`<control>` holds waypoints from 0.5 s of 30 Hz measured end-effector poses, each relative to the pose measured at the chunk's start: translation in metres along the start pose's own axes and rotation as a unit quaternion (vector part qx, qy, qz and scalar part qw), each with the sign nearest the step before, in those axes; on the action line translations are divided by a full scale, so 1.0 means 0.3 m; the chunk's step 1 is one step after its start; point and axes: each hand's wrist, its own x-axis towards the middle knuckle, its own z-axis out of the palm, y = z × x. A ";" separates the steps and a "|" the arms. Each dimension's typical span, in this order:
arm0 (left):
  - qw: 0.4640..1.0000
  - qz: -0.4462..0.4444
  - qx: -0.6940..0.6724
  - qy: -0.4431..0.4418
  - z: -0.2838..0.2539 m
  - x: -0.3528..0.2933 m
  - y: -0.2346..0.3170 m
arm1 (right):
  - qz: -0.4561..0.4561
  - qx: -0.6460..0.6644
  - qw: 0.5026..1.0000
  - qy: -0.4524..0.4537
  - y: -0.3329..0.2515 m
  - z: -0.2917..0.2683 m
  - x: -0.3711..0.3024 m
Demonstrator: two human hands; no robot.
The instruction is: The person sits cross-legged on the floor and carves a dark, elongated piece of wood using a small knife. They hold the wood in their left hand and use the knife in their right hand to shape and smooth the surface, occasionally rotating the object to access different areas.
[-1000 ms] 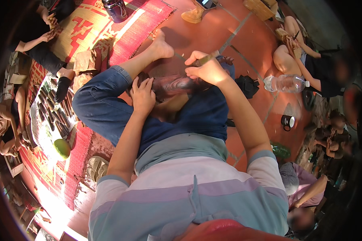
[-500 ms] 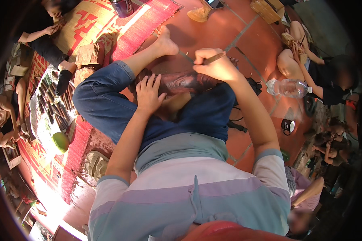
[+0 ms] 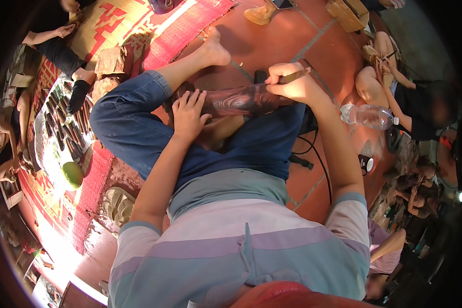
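Crosswise, dark wood (image 3: 236,102) lies under the spread left grip (image 3: 190,113), near the right grip (image 3: 299,88) clamped on a tool (image 3: 295,75).

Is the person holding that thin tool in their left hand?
No, the thin tool is in the right hand, while the left hand rests on the dark brown piece.

Red tile flr (image 3: 280,43) w/ red-yel mat (image 3: 100,31), clear btl (image 3: 370,117), blk mug (image 3: 364,162), brn box (image 3: 346,15)
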 end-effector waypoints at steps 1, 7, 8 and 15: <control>1.000 0.001 0.002 0.000 -0.002 0.007 0.004 | 0.017 -0.025 1.000 -0.008 -0.029 -0.015 0.008; 1.000 0.005 -0.003 0.005 0.004 0.006 -0.003 | -0.056 0.071 0.996 0.017 -0.036 0.075 0.035; 1.000 0.003 -0.003 -0.001 0.001 0.002 -0.002 | -0.056 0.070 0.996 0.019 -0.006 0.071 0.014; 1.000 0.005 0.001 0.012 0.006 0.000 0.000 | -0.044 0.011 0.999 0.003 -0.064 0.052 0.034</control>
